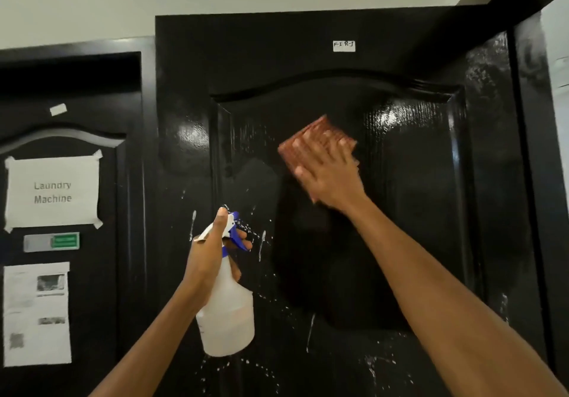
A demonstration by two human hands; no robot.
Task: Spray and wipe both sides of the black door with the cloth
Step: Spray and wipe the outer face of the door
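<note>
The glossy black door [415, 211] fills the middle and right of the head view, with a raised arched panel and a small white label near its top. White spray droplets and drips run down its lower left part. My right hand [331, 170] presses a reddish-brown cloth [311, 136] flat against the upper panel, blurred by motion. My left hand [209, 252] grips the neck of a white spray bottle [226, 313] with a blue trigger, its nozzle pointing at the door, a finger on the trigger.
To the left stands a second black door [92, 273] with a taped "Laundry Machine" sign [52, 191], a green-and-grey plate and a printed sheet [37, 313]. The black door frame [529, 150] runs down the right, with a pale wall beyond it.
</note>
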